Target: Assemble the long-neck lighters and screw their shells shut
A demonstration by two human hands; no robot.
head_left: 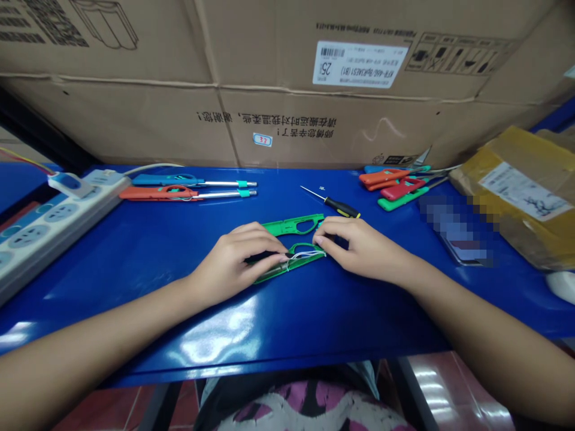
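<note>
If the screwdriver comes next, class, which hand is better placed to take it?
Probably the right hand: the screwdriver handle lies just beyond it. The left hand is farther off, at the wired green shell.

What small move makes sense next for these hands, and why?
Probably the right hand should gently tuck the white wires into the near green half: they look loose along it, the left hand is at their left end, the right hand is close to their other end, and the far green half lies apart.

Screwdriver [336,205] lies on the table [359,311] behind the casing halves [284,228]; power strip [50,230] at left; parcel [521,188] at right.
</note>
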